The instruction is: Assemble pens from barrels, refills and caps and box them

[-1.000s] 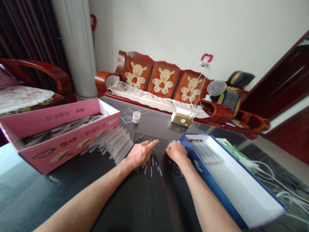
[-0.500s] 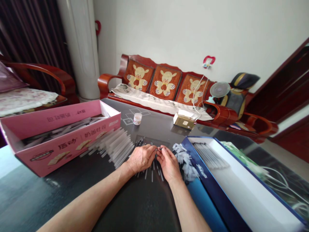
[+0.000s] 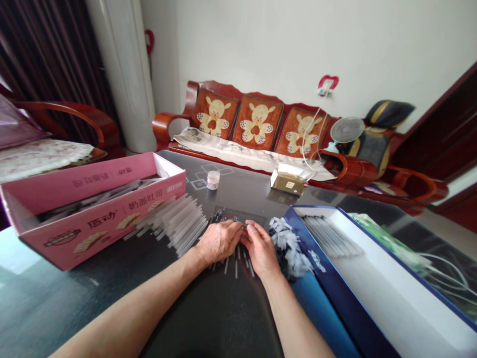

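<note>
My left hand (image 3: 220,242) and my right hand (image 3: 262,248) meet over the dark tabletop, fingertips pinched close together. Something small and dark shows between them, too small to name. Beneath and around the fingers lie several thin sticks (image 3: 236,266), partly hidden by the hands. Left of my left hand, translucent plastic tubes (image 3: 186,223) are laid in a loose stack. Beside my right hand is a heap of short whitish, film-like pieces (image 3: 286,243) with dark parts among them.
A pink box (image 3: 122,226) holding more long pieces stands at left. At right, an open blue box (image 3: 406,298) with a white inside holds a row of dark-tipped tubes (image 3: 331,236). Farther back are a small jar (image 3: 213,180) and a tissue box (image 3: 288,183).
The view has shifted slightly, so the right-hand things appear farther right. Both hands stay together with fingertips pinched, with barely any movement.
</note>
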Available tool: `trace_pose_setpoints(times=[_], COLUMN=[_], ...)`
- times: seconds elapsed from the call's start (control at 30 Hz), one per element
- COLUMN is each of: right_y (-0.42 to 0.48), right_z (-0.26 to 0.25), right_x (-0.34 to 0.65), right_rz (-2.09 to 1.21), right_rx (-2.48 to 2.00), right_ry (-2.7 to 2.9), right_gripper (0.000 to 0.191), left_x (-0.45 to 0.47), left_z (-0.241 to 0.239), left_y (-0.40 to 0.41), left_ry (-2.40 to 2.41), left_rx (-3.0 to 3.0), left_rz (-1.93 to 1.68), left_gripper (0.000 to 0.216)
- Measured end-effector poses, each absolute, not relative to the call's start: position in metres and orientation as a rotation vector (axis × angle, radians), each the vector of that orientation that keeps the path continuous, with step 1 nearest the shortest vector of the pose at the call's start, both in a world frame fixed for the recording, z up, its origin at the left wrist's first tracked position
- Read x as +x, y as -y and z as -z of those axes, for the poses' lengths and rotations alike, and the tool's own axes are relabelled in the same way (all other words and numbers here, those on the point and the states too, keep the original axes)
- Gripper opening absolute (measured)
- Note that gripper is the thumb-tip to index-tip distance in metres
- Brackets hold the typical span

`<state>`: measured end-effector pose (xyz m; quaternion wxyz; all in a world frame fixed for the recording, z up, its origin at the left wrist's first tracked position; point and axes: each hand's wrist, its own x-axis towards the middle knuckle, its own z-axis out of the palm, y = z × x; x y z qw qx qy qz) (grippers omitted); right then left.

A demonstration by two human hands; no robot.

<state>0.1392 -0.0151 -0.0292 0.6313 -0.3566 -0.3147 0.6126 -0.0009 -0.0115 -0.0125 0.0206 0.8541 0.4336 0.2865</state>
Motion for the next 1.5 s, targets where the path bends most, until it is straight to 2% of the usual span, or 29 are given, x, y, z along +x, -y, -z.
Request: trace_pose_setpoints(times=[1.07, 1.5], right_y=[0.013, 0.013], right_z=[0.041, 0.033], right_x=[0.139, 0.141], right_rz=[-1.326, -1.148], right_rx=[-0.896, -1.072], right_ry=[0.889, 1.024], right_gripper=[0.027, 0.037], left_x=[-0.006, -0.009], left_z=[0.006, 0.005], left_y=[0.01, 0.005], left_ry=[-1.444, -1.434], left_rx=[2.713, 2.866], left_rz=[-0.757, -0.784], left_gripper=[0.029, 0.027])
